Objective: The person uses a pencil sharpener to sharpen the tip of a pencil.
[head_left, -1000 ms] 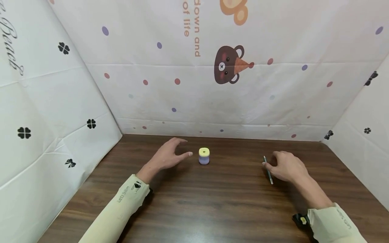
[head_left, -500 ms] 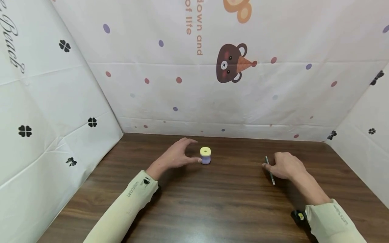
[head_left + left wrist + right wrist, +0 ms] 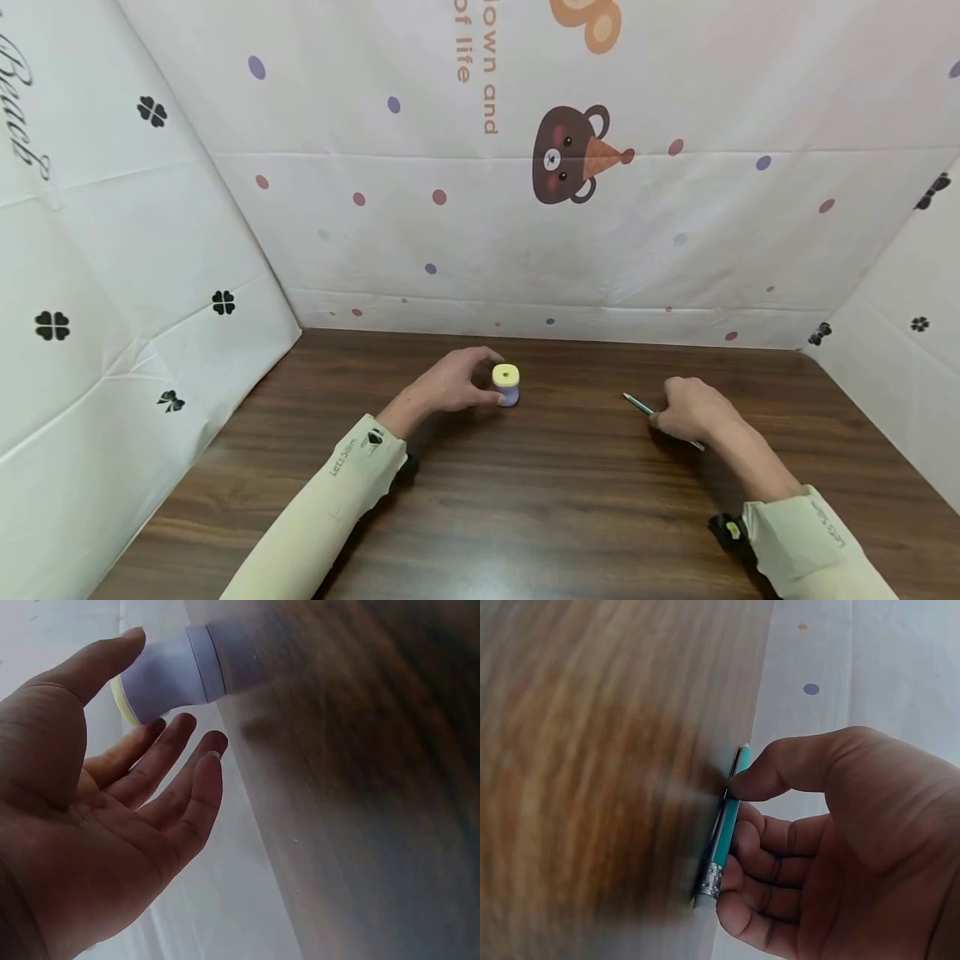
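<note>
A small pencil sharpener [image 3: 506,377], with a pale purple body and a yellow top with a hole, stands upright on the table. My left hand [image 3: 456,383] reaches round it from the left. In the left wrist view, the thumb and index fingertip lie on opposite sides of the sharpener [image 3: 165,673]; the other fingers are loosely bent. To the right, my right hand [image 3: 697,408] pinches a teal pencil [image 3: 637,404] at its middle, the thumb on one side and curled fingers on the other. The right wrist view shows the pencil [image 3: 727,825] close to the tabletop, its white eraser end nearer the camera.
The dark wood table [image 3: 510,500] runs back to a white printed cloth [image 3: 360,250]. Similar cloth walls [image 3: 97,267] rise at the left and right edges.
My left hand has moved right to the sharpener, its thumb and index finger now around it. The pencil has turned in my right hand, its far tip swinging left.
</note>
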A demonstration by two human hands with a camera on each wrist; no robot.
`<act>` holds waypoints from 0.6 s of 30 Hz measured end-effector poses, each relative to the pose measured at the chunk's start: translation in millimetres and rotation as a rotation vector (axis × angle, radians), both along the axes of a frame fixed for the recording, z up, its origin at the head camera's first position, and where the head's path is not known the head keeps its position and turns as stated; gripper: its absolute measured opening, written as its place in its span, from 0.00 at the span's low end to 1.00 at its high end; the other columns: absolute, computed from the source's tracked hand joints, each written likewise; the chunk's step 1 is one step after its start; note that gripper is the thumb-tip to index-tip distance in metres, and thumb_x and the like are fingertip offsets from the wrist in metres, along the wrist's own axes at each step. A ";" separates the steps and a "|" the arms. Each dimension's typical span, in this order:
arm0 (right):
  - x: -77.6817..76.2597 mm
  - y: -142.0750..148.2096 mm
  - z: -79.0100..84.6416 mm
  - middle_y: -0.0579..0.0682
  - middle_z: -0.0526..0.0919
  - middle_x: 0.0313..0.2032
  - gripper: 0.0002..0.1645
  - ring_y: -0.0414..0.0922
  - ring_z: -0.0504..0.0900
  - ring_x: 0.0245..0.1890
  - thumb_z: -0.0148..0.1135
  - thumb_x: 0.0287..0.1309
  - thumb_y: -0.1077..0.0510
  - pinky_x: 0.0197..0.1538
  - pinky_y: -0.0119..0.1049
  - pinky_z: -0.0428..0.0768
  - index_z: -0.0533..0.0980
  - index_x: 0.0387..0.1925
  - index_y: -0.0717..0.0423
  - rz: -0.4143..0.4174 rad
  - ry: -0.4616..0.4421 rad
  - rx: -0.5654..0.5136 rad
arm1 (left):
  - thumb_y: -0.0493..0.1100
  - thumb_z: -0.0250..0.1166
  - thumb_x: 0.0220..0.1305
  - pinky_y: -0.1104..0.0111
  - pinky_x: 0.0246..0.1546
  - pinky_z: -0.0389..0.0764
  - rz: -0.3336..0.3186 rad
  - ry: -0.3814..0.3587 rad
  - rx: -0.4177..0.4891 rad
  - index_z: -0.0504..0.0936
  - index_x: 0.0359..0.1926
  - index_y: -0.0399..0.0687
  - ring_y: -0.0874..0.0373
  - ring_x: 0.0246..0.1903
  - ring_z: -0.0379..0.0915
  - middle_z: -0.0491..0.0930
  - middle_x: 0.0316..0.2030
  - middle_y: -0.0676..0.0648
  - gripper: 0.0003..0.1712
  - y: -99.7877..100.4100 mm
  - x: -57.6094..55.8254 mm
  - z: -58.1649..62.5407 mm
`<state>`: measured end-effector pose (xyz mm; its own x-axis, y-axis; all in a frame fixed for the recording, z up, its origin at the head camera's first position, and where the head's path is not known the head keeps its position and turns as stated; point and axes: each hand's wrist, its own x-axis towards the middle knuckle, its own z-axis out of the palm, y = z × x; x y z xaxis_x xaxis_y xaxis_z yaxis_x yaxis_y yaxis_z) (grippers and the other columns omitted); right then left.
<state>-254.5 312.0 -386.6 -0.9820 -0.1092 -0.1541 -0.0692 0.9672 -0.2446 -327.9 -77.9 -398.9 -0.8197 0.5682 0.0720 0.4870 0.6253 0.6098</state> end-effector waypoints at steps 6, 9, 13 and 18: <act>0.6 -0.5 -3.6 0.50 0.76 0.23 0.16 0.47 0.72 0.22 0.70 0.61 0.52 0.26 0.41 0.70 0.75 0.25 0.55 0.021 -0.009 -0.012 | 0.47 0.80 0.63 0.57 0.56 0.81 0.013 -0.011 -0.002 0.80 0.61 0.48 0.55 0.52 0.82 0.85 0.51 0.51 0.29 5.8 0.2 -1.3; 1.6 -1.1 -4.7 0.48 0.77 0.23 0.14 0.45 0.73 0.22 0.71 0.61 0.52 0.26 0.40 0.71 0.78 0.25 0.53 0.034 -0.021 -0.020 | 0.47 0.79 0.64 0.56 0.57 0.81 0.020 -0.012 -0.013 0.80 0.61 0.49 0.55 0.52 0.82 0.85 0.51 0.51 0.27 8.4 0.1 -2.2; 2.4 -2.8 -4.5 0.47 0.77 0.23 0.15 0.45 0.73 0.21 0.71 0.61 0.51 0.26 0.40 0.70 0.78 0.25 0.53 0.051 -0.002 -0.013 | 0.46 0.78 0.66 0.57 0.57 0.81 0.025 -0.018 -0.028 0.80 0.60 0.49 0.55 0.53 0.82 0.85 0.51 0.50 0.25 11.0 -0.1 -2.5; 1.9 -7.2 -3.5 0.46 0.74 0.19 0.17 0.44 0.71 0.18 0.71 0.60 0.51 0.23 0.39 0.68 0.75 0.20 0.51 0.062 0.084 -0.012 | 0.46 0.77 0.66 0.57 0.56 0.82 0.036 -0.025 -0.036 0.80 0.58 0.49 0.55 0.52 0.82 0.84 0.51 0.50 0.24 12.2 1.0 0.2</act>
<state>-252.6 304.9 -390.2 -0.9827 -0.1716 -0.0702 -0.1496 0.9574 -0.2469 -326.9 -65.7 -398.7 -0.8412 0.5398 0.0317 0.4487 0.6640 0.5982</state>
